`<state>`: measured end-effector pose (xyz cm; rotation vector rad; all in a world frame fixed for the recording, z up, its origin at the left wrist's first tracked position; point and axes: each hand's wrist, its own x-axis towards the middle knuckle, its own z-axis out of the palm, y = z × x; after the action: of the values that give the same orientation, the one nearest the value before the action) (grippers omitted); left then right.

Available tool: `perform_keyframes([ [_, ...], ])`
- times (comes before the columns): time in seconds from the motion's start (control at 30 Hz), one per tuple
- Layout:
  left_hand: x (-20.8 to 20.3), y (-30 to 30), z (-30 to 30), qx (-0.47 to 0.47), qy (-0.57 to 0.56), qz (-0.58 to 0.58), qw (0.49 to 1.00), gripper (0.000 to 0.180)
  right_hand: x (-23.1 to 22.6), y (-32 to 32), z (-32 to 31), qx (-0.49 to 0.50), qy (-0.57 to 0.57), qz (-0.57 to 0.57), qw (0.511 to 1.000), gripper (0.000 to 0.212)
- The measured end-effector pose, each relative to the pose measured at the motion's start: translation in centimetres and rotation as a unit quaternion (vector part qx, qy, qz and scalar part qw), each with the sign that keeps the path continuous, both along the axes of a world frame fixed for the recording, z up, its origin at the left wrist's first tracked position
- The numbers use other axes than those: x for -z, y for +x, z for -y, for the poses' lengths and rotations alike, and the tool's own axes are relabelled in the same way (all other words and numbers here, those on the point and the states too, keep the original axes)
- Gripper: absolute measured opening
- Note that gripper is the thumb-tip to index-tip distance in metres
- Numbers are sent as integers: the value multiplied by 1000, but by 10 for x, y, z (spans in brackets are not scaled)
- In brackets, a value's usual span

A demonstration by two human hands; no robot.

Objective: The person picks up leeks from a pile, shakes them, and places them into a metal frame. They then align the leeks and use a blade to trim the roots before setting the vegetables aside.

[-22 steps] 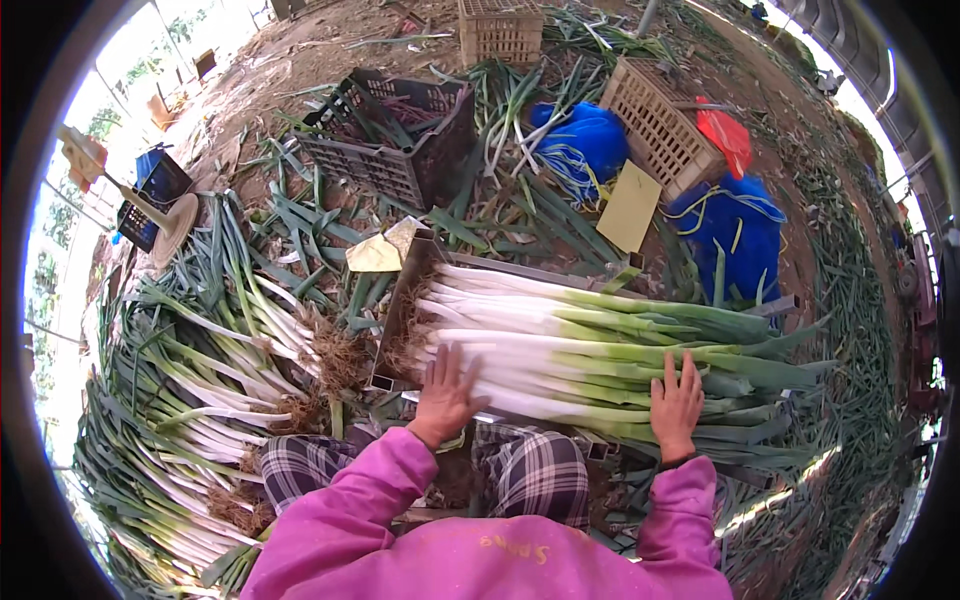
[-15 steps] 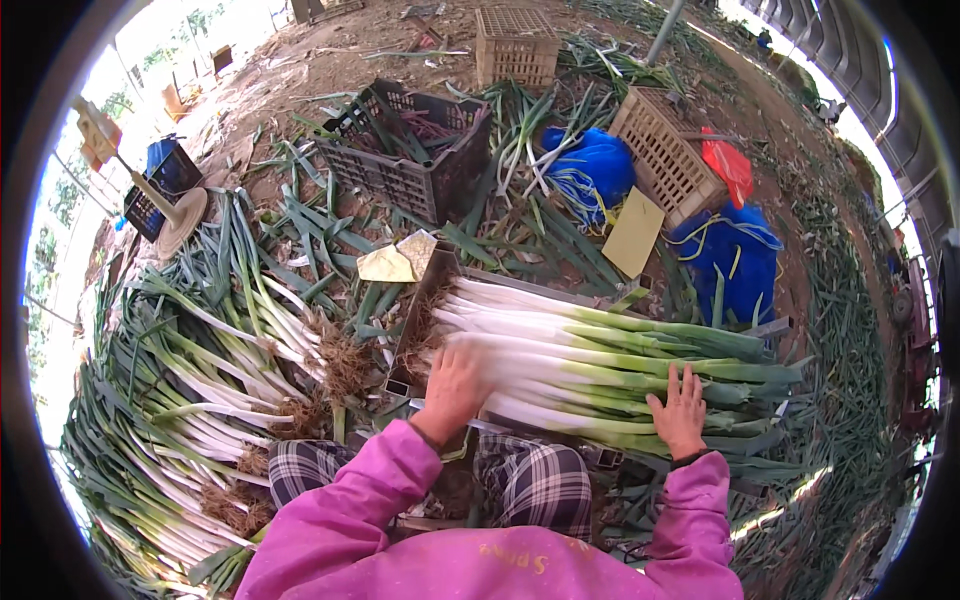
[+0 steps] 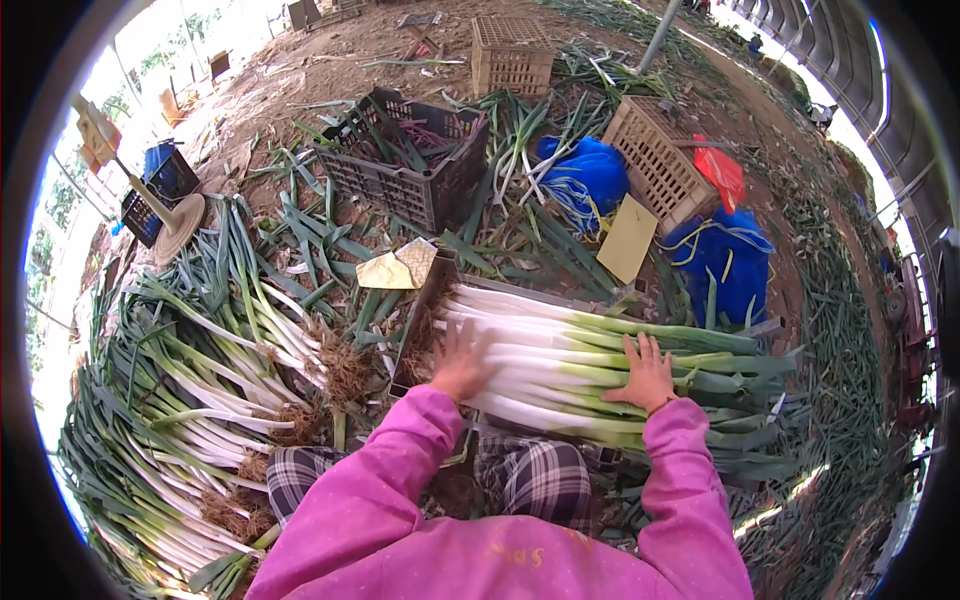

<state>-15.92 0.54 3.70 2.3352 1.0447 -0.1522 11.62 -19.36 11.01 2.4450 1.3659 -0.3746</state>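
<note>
A wide layer of leeks [image 3: 560, 372] lies side by side in a metal frame [image 3: 412, 335], white ends to the left and green leaves to the right. My left hand [image 3: 460, 362], slightly blurred, rests with spread fingers on the white stalks near the root end. Farther right, my right hand [image 3: 645, 376] lies open on the stalks where white turns to green. Neither hand grips anything. To the left of the frame, loose leeks with roots [image 3: 230, 370] are spread over the ground.
Beyond the frame stand a dark plastic crate [image 3: 400, 165] holding leaves and a tilted tan crate [image 3: 655, 160]. Blue net bags [image 3: 590, 170], a yellow card [image 3: 628, 238] and a red bag [image 3: 720, 175] lie nearby. Cut leaves [image 3: 850, 400] cover the ground at right.
My right hand has moved left and slightly away from me, from the green leaves toward the paler stalks. My left hand has shifted a little away from me, fingers now spread.
</note>
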Motion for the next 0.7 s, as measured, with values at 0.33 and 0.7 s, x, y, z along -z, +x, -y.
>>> perform_keyframes([
  [0.33, -50, -27, 31, 75, 66, -57, 993, 71, 4, 0, 0, 20, 50, 20, 998, 115],
  [0.7, -107, -11, -53, 41, 143, 12, 989, 37, -15, 16, -13, -66, -18, -4, 998, 121],
])
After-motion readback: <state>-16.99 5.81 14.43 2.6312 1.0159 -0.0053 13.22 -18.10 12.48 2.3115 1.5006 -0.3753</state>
